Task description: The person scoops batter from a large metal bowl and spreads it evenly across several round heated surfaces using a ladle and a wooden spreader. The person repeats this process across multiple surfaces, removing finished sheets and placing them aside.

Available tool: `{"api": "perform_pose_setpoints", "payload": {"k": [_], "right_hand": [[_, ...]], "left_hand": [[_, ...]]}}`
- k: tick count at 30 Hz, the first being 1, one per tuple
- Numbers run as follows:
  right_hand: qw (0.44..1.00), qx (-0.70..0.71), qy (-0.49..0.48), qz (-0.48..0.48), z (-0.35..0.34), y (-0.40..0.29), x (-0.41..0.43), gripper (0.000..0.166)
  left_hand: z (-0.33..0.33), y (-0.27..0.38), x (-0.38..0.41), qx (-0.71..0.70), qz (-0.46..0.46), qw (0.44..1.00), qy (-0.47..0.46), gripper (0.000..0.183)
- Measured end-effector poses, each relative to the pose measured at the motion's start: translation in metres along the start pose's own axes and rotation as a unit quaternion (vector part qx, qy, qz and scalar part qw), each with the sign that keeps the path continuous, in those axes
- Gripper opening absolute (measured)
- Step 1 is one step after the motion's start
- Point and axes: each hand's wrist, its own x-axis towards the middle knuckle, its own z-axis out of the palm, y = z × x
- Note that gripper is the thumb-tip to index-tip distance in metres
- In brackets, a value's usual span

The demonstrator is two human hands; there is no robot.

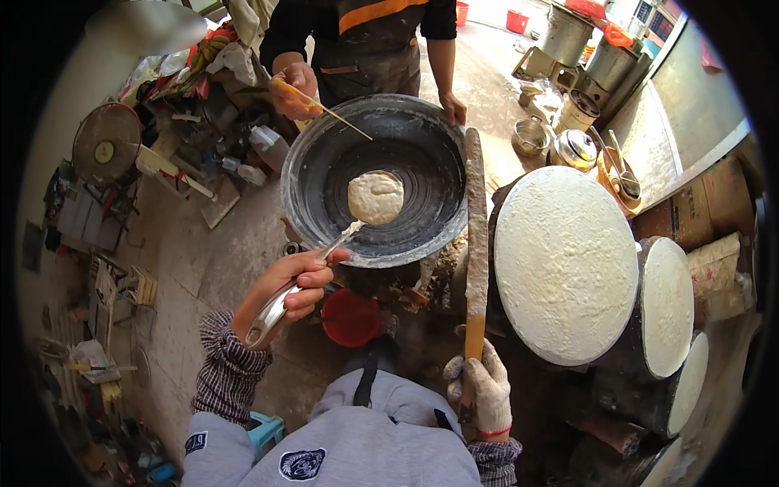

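Observation:
My left hand (286, 289) grips the metal handle of a ladle (334, 243). Its bowl is full of pale, thick batter (375, 196) and is over the inside of a large dark basin (304, 213), whose walls bear whitish smears. My right hand (484, 386), in a knitted work glove, holds the wooden handle of a long, flat spatula (476, 231). Its blade points away from me, crusted with dried batter, just right of the basin. Close to the spatula, a round griddle top (566, 265) is covered edge to edge by a white batter layer.
Across the basin, a co-worker's hand (295, 91) holds a thin stick (347, 123); the other hand (453, 109) rests at the rim. More batter-covered rounds (668, 307) line the right. A red bucket (351, 316) sits below the basin, a blue stool (266, 431) at my left.

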Motion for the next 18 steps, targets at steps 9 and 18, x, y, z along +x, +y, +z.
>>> {"api": "perform_pose_setpoints", "payload": {"k": [9,18], "right_hand": [[0.997,-0.028,-0.046,0.053,-0.019,0.025,-0.007,0.05],[0.987,-0.067,-0.137,0.049,-0.047,0.011,-0.028,0.051]], "left_hand": [[-0.058,-0.03,-0.004,-0.031,-0.054,0.991,0.12,0.035],[-0.024,-0.067,-0.047,-0.133,-0.09,0.987,0.031,0.044]]}}
